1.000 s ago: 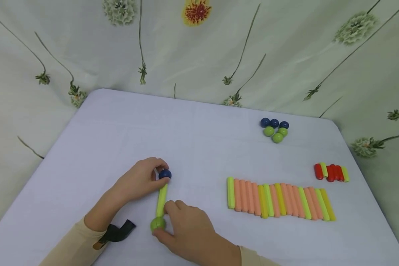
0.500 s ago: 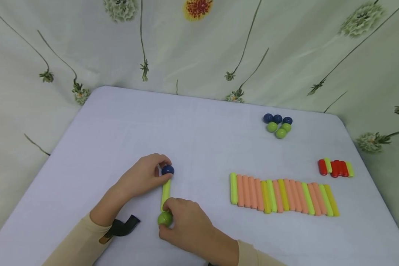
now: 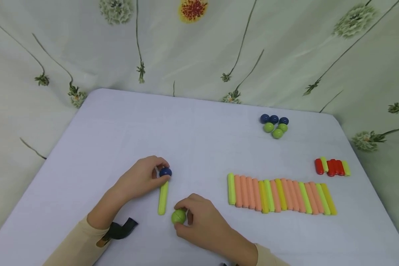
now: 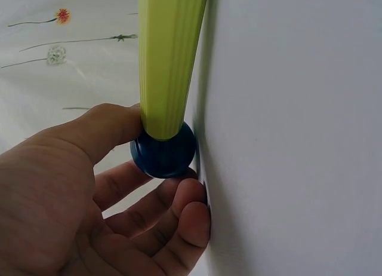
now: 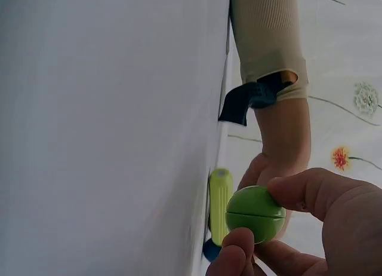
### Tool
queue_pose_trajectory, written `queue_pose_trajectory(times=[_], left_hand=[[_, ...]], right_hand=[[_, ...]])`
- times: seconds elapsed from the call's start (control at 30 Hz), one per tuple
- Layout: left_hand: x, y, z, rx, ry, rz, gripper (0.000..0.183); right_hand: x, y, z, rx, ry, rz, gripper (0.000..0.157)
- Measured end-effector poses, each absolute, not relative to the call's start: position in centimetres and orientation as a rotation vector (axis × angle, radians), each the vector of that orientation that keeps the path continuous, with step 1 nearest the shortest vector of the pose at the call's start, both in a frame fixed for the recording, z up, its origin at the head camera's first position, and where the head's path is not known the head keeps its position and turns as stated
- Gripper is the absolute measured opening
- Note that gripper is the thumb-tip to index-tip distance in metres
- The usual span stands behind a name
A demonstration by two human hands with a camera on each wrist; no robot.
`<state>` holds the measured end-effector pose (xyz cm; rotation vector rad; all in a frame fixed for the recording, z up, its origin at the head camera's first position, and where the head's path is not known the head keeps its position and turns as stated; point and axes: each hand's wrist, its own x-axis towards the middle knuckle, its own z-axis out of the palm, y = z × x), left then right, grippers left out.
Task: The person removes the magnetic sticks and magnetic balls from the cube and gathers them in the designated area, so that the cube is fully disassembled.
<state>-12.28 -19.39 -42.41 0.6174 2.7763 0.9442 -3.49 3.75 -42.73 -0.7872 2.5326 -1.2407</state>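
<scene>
My left hand [image 3: 139,179] pinches a dark blue ball [image 3: 165,171] between thumb and fingers. A yellow-green ribbed rod [image 3: 163,198] runs from that ball toward me; in the left wrist view the rod's end [image 4: 167,61] meets the ball [image 4: 164,159]. My right hand [image 3: 207,223] holds a green ball [image 3: 178,217] between thumb and fingertips, right of the rod's near end and apart from it. A seam circles this green ball [image 5: 255,215] in the right wrist view. A small grey spot shows on the rod's free end [image 5: 221,174].
A row of salmon, yellow and yellow-green rods [image 3: 280,195] lies right of my right hand. Farther back sit several blue and green balls [image 3: 274,126]. Short red and yellow-green pieces [image 3: 332,167] lie near the table's right edge. A black strap [image 3: 121,229] hangs from my left sleeve.
The green ball was at the rod's near end; my right hand has drawn it off to the right, and a gap now shows. My left hand keeps its hold on the blue ball.
</scene>
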Motion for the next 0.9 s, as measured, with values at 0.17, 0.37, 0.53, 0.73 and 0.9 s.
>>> queue_pose_trajectory(times=[0.17, 0.37, 0.53, 0.73, 0.9], left_hand=[[-12.5, -19.3, -42.6, 0.624, 2.771, 0.943, 0.026], [-12.5, -19.1, -42.8, 0.595, 2.765, 0.923, 0.028], [-12.4, -19.2, -42.9, 0.581, 2.763, 0.923, 0.029], [-12.3, -19.4, -42.8, 0.571, 2.767, 0.925, 0.03], [-12.3, -19.2, -42.5, 0.58, 2.766, 0.928, 0.03]], right_hand=[[-4.2, 6.8, -42.5, -0.702, 2.566, -1.272, 0.031], [-5.0, 10.6, -41.4, -0.541, 2.674, -1.271, 0.033], [-6.2, 13.7, -40.3, -0.475, 2.72, -1.327, 0.037], [-8.1, 17.0, -38.8, -0.347, 2.782, -1.284, 0.036], [-10.1, 19.8, -37.5, -0.199, 2.795, -1.121, 0.037]])
